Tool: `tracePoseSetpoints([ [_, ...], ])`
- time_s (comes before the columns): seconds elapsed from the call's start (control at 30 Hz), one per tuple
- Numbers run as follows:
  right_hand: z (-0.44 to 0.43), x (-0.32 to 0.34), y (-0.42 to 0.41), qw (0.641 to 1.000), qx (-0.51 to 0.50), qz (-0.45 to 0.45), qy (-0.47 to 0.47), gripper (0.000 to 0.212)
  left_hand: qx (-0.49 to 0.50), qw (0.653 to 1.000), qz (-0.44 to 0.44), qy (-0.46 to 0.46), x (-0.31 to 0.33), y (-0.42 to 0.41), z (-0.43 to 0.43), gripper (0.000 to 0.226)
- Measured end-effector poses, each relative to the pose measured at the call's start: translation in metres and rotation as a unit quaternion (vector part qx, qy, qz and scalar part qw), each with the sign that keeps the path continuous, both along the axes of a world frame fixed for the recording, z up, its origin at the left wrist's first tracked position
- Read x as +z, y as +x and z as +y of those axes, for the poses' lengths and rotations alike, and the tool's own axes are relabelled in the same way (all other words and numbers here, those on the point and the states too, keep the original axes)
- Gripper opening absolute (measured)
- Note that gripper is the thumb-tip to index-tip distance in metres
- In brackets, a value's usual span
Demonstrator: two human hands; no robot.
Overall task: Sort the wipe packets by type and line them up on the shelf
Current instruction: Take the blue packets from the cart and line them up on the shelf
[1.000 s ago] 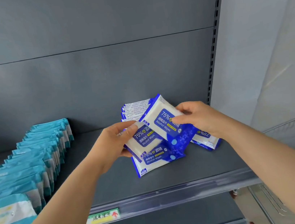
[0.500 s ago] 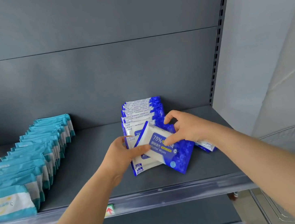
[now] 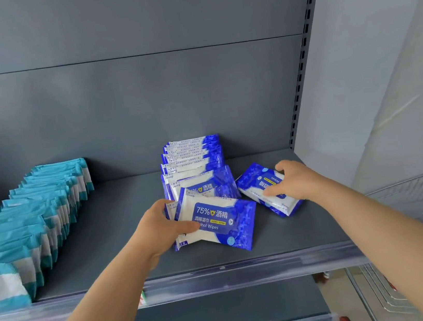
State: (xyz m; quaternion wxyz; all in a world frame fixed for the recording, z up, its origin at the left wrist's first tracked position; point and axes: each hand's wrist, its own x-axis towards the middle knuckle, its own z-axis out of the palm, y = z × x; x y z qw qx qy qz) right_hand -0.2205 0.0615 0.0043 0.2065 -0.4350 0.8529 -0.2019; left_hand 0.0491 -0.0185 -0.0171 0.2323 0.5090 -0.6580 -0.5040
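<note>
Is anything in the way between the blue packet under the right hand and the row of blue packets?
Nothing visible. Only bare grey shelf lies between the loose blue-and-white wipe packet under the right hand and the row of blue wipe packets. The left hand holds the row's front packet.

Lowered the front blue packet [image 3: 218, 219] from mid-air at frame centre down to the shelf [image 3: 108, 243], at the near end of the blue row [image 3: 193, 157]. Left it lying tilted, label up, overlapping the packet behind. Let go of it with the right hand [image 3: 295, 181] and shifted that hand to the right of centre, onto a loose blue packet [image 3: 259, 180]; now gripping that one, fingers curled over its far edge. Brought the left hand [image 3: 160, 227] down along with the front blue packet, thumb now laid across the label's left end. Uncovered the loose blue packet, a second ago mostly hidden under hand and packets, now seen almost whole, print upside down.
</note>
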Motion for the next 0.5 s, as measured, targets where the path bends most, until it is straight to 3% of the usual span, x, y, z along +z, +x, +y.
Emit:
tracePoseSetpoints([
  [0.13,0.006,-0.005,-0.010,0.993,-0.037,-0.105,-0.039,0.036,0.038,0.999,0.010,-0.037,0.000,0.000,-0.005,0.044],
  [0.33,0.019,-0.003,-0.019,0.963,-0.084,-0.214,-0.141,0.021,0.088,0.988,0.016,-0.129,-0.001,-0.009,-0.018,0.046],
  [0.5,0.022,0.009,-0.010,0.913,-0.085,-0.339,-0.211,0.015,0.097,0.986,0.052,-0.125,-0.009,-0.013,-0.026,0.058],
])
